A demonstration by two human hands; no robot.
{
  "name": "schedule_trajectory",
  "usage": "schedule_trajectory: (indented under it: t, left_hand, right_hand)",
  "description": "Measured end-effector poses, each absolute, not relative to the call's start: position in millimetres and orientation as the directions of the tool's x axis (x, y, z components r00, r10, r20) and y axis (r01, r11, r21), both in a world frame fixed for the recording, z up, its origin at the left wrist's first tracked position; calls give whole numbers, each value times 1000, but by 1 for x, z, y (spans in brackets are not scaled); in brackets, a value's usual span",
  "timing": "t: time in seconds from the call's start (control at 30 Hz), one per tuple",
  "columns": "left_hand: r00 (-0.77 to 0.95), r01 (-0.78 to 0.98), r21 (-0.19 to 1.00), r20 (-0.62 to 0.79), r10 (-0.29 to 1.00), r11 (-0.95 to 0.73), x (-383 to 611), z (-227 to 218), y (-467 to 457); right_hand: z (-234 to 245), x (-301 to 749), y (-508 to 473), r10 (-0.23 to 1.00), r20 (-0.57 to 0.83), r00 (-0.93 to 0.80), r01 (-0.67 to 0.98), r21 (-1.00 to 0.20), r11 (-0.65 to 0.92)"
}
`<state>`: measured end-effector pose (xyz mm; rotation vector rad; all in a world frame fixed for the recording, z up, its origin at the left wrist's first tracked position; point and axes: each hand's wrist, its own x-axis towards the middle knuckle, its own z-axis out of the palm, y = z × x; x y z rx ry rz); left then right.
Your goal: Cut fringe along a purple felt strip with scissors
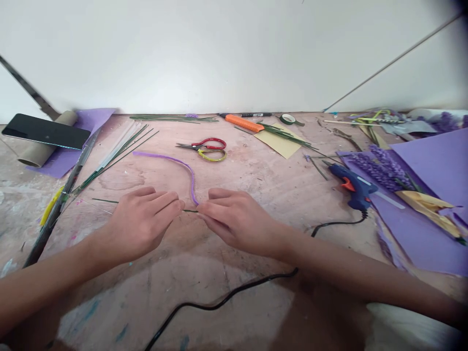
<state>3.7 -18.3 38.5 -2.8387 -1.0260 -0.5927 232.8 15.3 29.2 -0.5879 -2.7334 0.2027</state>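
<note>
My left hand (144, 219) is closed around a thin green floral wire (190, 210), whose far end sticks out to the left past my knuckles. A short stretch of the wire shows between the two hands. My right hand (237, 217) pinches the other end of it, together with one end of a narrow purple strip (192, 178). From my right fingertips the strip curves up and away to the left over the table. Scissors (204, 147) with red and yellow handles lie beyond my hands. How the strip meets the wire is hidden by my right fingers.
A blue glue gun (353, 187) lies at the right, its black cord (234, 292) crossing the table near me. Purple flowers (383, 165) rest on purple sheets beyond it. Green wires (124, 151) and a phone (47, 130) on a cardboard tube are left; an orange cutter (243, 123) lies at the back.
</note>
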Motion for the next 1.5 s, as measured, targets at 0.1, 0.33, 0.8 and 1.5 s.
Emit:
schedule_trajectory:
  t: [0.1,0.33,0.8,1.5]
  left_hand:
    - [581,634,514,175,795,-577,6,50,-21]
    - [514,581,799,-211,832,-156,7,61,-19]
    - [773,597,-81,324,546,-798,5,38,-22]
    - [551,616,651,46,833,-444,8,55,-19]
  right_hand:
    - [30,234,11,349,360,-865,332,-110,937]
    - [38,236,11,205,432,-878,256,63,965]
    - [43,229,11,590,-27,-807,453,-669,589]
    - [33,235,14,332,382,-863,369,28,929]
